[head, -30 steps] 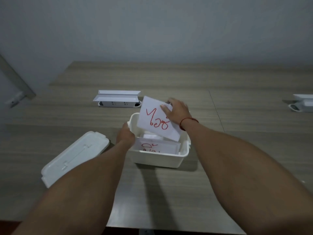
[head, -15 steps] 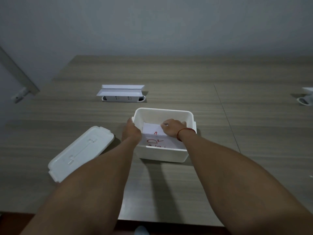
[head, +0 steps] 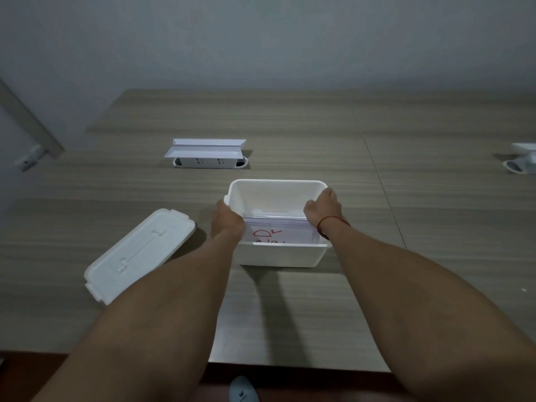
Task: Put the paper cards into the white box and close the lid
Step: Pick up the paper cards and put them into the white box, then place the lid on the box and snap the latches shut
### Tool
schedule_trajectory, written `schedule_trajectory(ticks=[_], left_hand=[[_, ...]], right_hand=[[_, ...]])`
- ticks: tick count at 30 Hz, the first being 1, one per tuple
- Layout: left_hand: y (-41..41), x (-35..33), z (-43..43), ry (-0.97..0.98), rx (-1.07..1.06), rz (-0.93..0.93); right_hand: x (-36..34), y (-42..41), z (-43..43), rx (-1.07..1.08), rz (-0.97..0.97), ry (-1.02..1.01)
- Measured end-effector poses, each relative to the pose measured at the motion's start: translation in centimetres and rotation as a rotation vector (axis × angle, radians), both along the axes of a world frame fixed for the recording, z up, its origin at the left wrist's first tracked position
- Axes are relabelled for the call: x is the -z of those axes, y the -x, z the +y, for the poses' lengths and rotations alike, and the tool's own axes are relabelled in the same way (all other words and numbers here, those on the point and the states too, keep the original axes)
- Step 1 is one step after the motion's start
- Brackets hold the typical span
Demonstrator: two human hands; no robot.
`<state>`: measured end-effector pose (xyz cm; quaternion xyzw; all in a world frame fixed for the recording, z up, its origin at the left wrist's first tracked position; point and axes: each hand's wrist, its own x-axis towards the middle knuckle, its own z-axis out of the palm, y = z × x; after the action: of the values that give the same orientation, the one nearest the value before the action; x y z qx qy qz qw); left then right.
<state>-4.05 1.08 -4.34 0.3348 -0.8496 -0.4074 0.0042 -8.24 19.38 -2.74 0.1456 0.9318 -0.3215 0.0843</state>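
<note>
The white box (head: 275, 190) stands open at the middle of the wooden table. Paper cards (head: 278, 232) with red writing stand stacked inside it, leaning toward the near wall. My left hand (head: 226, 220) rests against the box's left wall, fingers at the rim. My right hand (head: 323, 208), with a red string on the wrist, sits at the box's right rim, its fingers by the right edge of the cards. The white lid (head: 139, 252) lies flat on the table to the left, apart from the box.
A white socket unit with a raised flap (head: 207, 155) is set into the table behind the box. Another one (head: 522, 162) sits at the far right edge. The table's near edge runs below my forearms, with a shoe (head: 243, 390) under it.
A second ago my right hand held a card above the box; it lowered the card in among the others, then moved to the box's right rim. The left hand stayed at the left wall.
</note>
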Motion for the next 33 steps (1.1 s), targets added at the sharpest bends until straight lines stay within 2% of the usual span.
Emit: schedule_trajectory(ticks=[7,12,17,22,27,33], left_hand=[[-0.8,-1.6,-1.8,0.014,-0.085,-0.041],[-3.2,-3.9,-7.4,0.016,-0.264,-0.042],[-6.6,-5.0,-14.6,0.004,-0.471,-0.053],[-10.1,-2.0,-20.2,-0.041,-0.617,-0.132],[-11.6,3.9,-23.5,-0.153,-0.764,-0.214],[-11.6,6.7,-24.9,-0.328,-0.843,-0.245]], right_hand=[[-2.5,0.6,-1.9,-0.094,0.007,-0.119],[-6.4,1.1,-9.9,-0.336,0.064,-0.094],[-6.8,0.1,-19.2,-0.555,0.048,-0.056],[-4.1,-0.9,-25.7,-0.685,-0.050,-0.056],[2.6,-1.2,-29.2,-0.727,-0.133,-0.132],[7.2,-1.3,-31.7,-0.646,-0.216,-0.109]])
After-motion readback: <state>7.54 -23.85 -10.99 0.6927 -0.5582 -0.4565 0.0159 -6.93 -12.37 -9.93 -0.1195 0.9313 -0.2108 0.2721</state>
